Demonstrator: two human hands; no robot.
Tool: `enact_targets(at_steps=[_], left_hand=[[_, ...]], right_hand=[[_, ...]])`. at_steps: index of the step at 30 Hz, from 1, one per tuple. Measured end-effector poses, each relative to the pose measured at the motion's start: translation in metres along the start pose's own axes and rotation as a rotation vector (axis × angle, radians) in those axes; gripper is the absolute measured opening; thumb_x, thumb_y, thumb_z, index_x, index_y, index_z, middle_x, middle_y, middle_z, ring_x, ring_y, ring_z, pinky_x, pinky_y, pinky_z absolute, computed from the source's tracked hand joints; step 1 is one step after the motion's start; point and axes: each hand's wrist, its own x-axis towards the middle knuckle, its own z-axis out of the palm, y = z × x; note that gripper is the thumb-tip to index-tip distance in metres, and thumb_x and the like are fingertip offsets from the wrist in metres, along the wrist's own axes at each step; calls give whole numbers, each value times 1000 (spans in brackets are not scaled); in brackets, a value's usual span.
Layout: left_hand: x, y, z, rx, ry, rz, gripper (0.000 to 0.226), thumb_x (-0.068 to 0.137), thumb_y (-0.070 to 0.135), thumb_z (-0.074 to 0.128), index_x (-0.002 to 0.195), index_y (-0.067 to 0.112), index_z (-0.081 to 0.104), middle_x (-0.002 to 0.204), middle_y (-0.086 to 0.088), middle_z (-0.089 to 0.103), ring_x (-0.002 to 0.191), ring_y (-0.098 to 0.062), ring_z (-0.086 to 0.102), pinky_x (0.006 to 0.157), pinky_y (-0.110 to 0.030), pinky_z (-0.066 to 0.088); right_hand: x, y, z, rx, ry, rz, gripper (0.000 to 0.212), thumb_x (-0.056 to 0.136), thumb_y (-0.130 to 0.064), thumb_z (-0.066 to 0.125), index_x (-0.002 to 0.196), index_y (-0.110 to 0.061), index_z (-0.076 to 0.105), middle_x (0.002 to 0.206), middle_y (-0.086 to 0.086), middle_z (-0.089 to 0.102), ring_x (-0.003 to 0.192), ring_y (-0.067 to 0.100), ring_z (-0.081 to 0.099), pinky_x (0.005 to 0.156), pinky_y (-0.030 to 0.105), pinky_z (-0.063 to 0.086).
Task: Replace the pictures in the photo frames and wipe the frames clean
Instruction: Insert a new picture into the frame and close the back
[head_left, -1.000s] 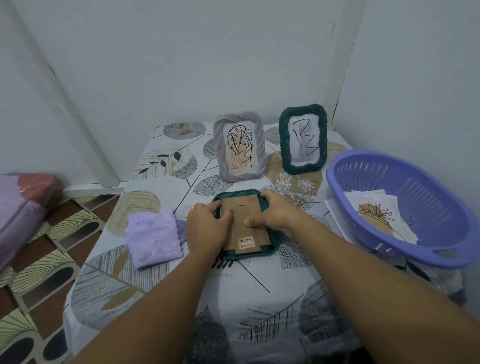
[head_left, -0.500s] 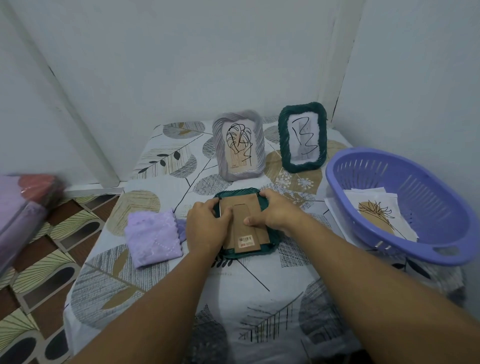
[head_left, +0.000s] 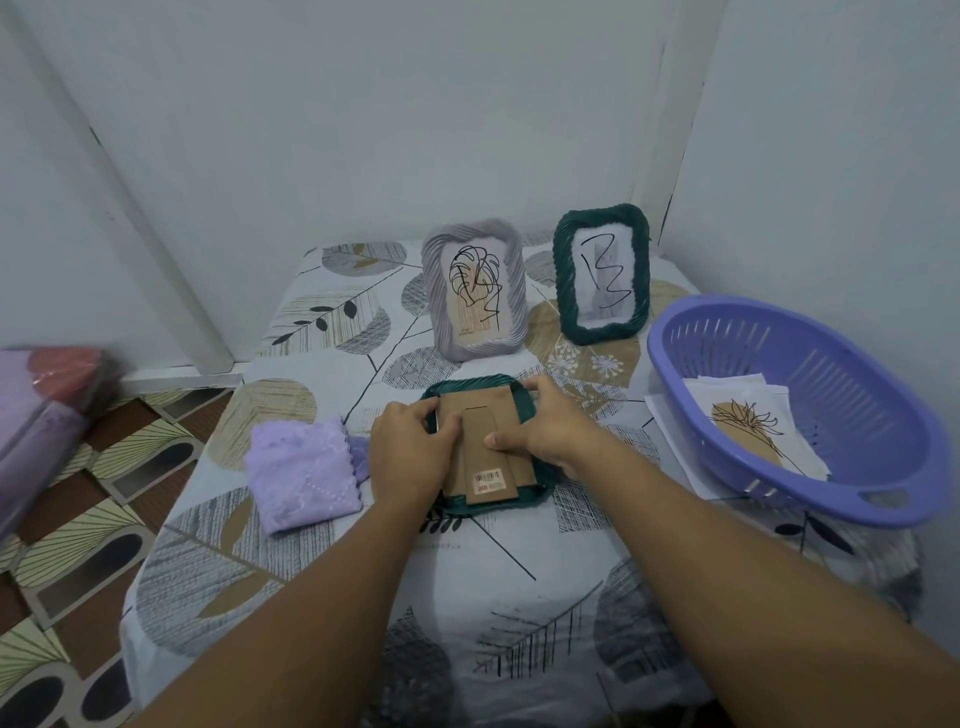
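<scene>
I see a dark green frame (head_left: 480, 506) lying face down at table (head_left: 519, 597) centre, its brown backing board (head_left: 488, 452) uppermost. My left hand (head_left: 410, 457) grips its left edge, fingers curled; my right hand (head_left: 545, 431) grips the right edge, thumb pressed on the board. A purple cloth (head_left: 301, 475) lies just left.
</scene>
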Motion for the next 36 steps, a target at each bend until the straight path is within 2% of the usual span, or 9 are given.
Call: enact_targets(at_steps=[4,8,13,18,22,26,31,34,36], left_hand=[[0,0,-1,10,-4,6,52,92,56,63,133,24,69,101,-4,58,100,-25,60,88,-44,52],[-1,2,-2,16,-13,4,51,93,54,64,134,25,68,100,-1,54,103,-25,58,89,-43,50],[-1,1,-3,7,-10,2,51,93,53,64,134,24,68,100,-1,53,102,-24,58,89,-42,50],[-1,2,-3,10,-9,8,50,93,53,64,134,24,68,100,-1,54,102,-24,58,89,-42,50],[-1,2,-3,22,-14,2,50,93,54,64,134,25,68,102,-2,56,103,-25,58,91,-43,51],[-1,2,-3,18,-15,2,51,93,55,64,134,26,68,104,-4,58,102,-24,59,89,-43,51],[-2,4,-5,17,-24,-4,50,93,53,65,134,24,68,104,-4,57,102,-23,58,89,-40,50],[-3,6,-7,12,-30,-6,48,94,52,64,133,24,68,102,-3,56,99,-22,57,87,-38,49],[-3,6,-8,1,-36,-9,47,93,51,65,130,24,70,100,-3,58,95,-21,58,81,-36,47]], right_hand=[[-3,-2,-2,-18,-22,-17,95,65,-21,98,145,-25,47,123,3,61,105,29,67,83,50,63],[-5,-3,-4,-9,-56,2,91,71,-16,94,149,-24,48,114,0,59,101,28,68,81,50,64],[-5,-4,-4,-44,-41,-18,99,70,-20,95,153,-22,41,132,5,58,110,28,63,87,48,62],[-9,-6,-6,-40,-91,-36,97,77,-17,91,158,-24,37,134,5,57,100,22,61,79,37,61],[-8,-10,-8,-101,-126,-55,95,80,-20,88,158,-28,36,138,3,53,113,25,61,95,44,59],[-7,-10,-11,-98,-164,-66,89,81,-16,87,157,-23,40,119,-3,53,112,22,59,102,45,55],[-4,-11,-10,-95,-169,-46,97,79,-16,88,160,-26,34,145,3,51,114,22,59,100,41,56],[-6,-6,-10,-109,-119,-91,91,79,-22,89,156,-30,41,132,0,55,109,21,60,90,37,59],[-8,1,-8,-169,-48,-157,81,79,-33,88,148,-36,48,128,-2,58,108,20,62,90,40,60]])
